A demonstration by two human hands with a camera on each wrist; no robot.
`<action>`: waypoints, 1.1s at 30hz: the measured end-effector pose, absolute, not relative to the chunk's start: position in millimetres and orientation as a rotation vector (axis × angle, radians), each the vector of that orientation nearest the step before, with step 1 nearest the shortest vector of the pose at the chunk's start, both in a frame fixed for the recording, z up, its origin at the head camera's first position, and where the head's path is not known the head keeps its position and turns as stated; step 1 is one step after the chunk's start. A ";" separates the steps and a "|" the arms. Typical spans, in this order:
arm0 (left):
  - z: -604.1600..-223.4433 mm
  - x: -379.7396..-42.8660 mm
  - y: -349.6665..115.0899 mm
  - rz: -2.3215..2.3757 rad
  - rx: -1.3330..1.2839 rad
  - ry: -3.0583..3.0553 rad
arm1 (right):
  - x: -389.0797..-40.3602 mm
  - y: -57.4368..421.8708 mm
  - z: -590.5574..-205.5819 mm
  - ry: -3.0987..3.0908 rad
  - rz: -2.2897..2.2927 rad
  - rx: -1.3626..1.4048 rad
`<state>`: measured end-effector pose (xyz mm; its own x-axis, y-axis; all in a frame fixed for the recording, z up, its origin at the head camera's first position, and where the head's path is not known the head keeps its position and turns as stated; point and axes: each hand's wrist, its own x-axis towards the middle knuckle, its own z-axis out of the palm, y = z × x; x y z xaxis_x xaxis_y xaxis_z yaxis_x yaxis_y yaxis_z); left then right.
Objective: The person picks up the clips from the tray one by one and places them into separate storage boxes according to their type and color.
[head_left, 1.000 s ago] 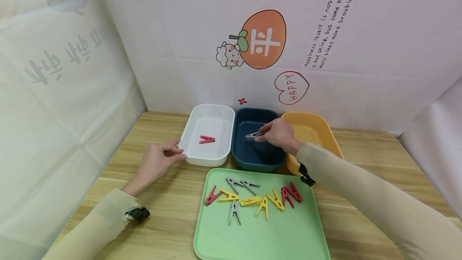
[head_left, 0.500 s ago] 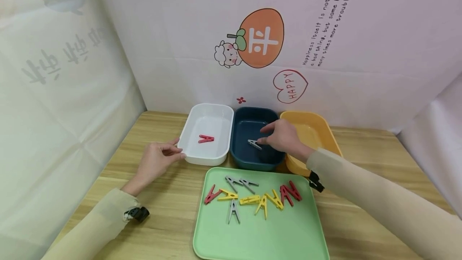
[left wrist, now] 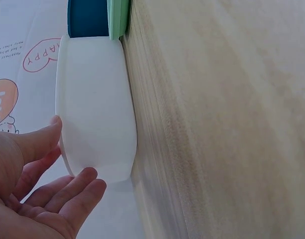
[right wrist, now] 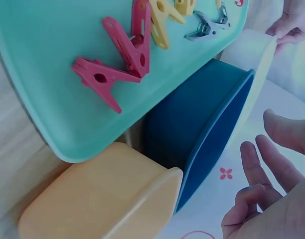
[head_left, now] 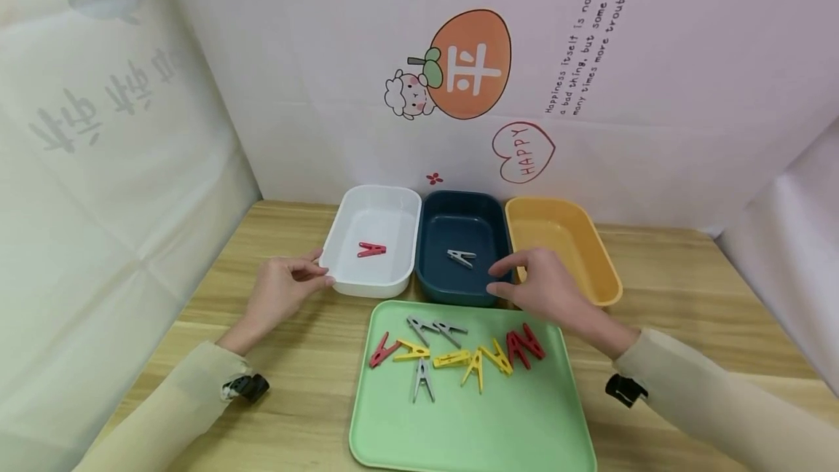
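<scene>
The right hand (head_left: 547, 282) has thumb and fingers spread, holding nothing, by the near right corner of the blue bin (head_left: 460, 224). Raise the fingertips well above the rim before any sideways move. The left hand (head_left: 282, 290) pinches the near left corner of the white bin (head_left: 385, 221); light pressure should suffice. The gray clothespin (head_left: 455, 256) lies on the blue bin's floor, legs splayed in a V. A red clothespin (head_left: 372, 249) lies in the white bin.

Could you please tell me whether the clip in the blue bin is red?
No, the clip lying in the blue bin is gray.
</scene>
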<state>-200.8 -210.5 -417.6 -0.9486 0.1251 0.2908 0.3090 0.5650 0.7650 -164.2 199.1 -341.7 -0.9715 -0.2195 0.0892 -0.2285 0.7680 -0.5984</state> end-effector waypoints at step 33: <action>-415.4 -201.4 -209.7 -1.328 -0.380 -2.593 | -94.3 237.0 -372.4 -2.991 0.898 0.339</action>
<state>-201.4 -209.7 -415.4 -0.9462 0.1345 0.2943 0.3174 0.5625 0.7635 -94.3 237.0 -372.4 -0.9767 -0.2056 0.0620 -0.2058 0.8131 -0.5445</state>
